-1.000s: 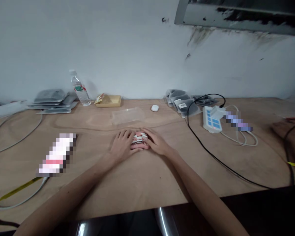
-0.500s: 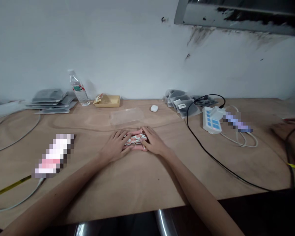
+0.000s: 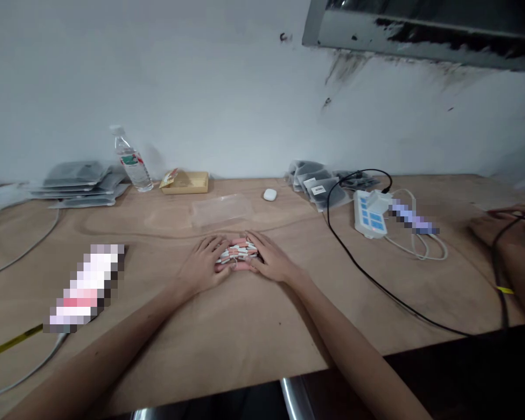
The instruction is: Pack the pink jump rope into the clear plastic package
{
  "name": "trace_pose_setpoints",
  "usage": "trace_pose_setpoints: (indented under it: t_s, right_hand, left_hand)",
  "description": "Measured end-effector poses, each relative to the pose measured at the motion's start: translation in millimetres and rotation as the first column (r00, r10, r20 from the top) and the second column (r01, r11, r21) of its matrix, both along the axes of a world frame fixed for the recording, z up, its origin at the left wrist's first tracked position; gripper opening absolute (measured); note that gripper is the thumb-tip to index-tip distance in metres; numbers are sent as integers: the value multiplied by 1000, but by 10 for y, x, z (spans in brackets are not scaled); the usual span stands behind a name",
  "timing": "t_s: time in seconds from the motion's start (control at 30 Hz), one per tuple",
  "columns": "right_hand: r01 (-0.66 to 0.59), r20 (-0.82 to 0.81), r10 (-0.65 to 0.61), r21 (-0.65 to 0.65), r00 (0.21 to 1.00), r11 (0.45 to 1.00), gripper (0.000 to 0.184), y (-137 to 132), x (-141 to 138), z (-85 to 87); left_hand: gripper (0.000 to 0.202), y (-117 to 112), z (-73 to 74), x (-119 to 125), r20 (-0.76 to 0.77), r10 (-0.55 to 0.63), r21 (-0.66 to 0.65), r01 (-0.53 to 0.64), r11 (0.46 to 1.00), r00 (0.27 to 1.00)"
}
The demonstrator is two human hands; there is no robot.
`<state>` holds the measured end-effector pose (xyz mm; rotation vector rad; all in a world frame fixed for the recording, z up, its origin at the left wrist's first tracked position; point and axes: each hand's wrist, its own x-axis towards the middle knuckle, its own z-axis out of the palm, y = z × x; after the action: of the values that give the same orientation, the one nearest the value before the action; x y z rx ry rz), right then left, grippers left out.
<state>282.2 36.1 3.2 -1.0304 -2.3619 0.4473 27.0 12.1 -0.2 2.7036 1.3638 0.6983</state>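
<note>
A compact cluster of small pink and white pieces (image 3: 240,251) lies on the wooden table, with pink strips along its far and near sides. Its exact kind is too small to make out. My left hand (image 3: 207,262) curves round the cluster's left end, fingers on the far side and thumb at the near edge. From the right, my right hand (image 3: 273,258) holds the other end in the same way, its thumb against the pieces. Both palms rest low by the tabletop, and the fingers cover the cluster's ends.
Behind the hands lie a clear plastic sleeve (image 3: 222,210) and a white case (image 3: 270,195). A tilted water bottle (image 3: 133,165) and a yellow tray (image 3: 188,183) stand by the wall. Rightward are a power strip (image 3: 369,214), a black cable (image 3: 367,265) and another person's hand (image 3: 485,227).
The white pieces between my hands have shifted, and the pink strip at the far side shows less. Both hands stay round the cluster. The whole view has moved slightly.
</note>
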Motion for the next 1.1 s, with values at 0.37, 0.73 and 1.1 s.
trace_pose_setpoints:
  t_s: [0.37,0.73,1.1]
  right_hand:
    - [18,50,-19,29,999,999,63,-18,26,-11]
    - [30,128,-31,12,991,999,65,-2,16,-8]
    - [24,102,-27,33,994,999,65,8,-15,-9]
  left_hand:
    - [53,29,-24,0,-3,-28,6,28,1000,1000]
    - [54,-7,11,18,2,-9,1,9,1000,1000]
    - [56,2,43,-39,6,-2,-52,3,999,1000]
